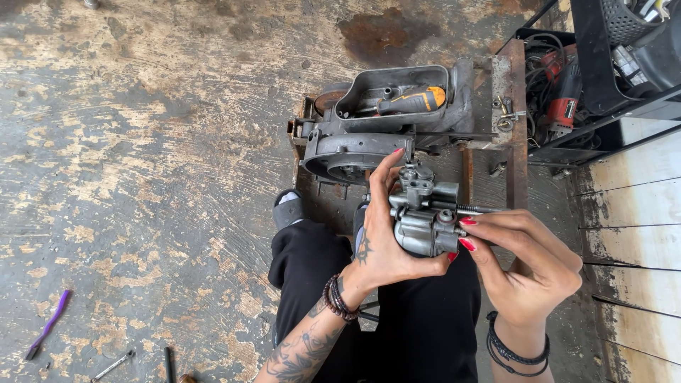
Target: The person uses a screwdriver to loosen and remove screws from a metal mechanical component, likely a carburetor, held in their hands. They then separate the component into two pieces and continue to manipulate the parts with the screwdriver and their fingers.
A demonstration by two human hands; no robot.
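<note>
My left hand (pixel 379 241) grips a small grey metal carburettor (pixel 424 213) from its left side, thumb up along its top. My right hand (pixel 528 262) comes in from the right, its fingertips pinching a thin dark rod or screw (pixel 477 209) that sticks out of the carburettor's right side. Both hands hold the part above my lap in black trousers.
A grey engine casing (pixel 355 145) sits on a rusty metal frame (pixel 512 106) ahead, with an orange-handled screwdriver (pixel 415 101) lying in its open cover. A red power tool (pixel 564 106) and cables lie at right. A purple tool (pixel 48 325) and a wrench (pixel 112 365) lie on the stained concrete floor.
</note>
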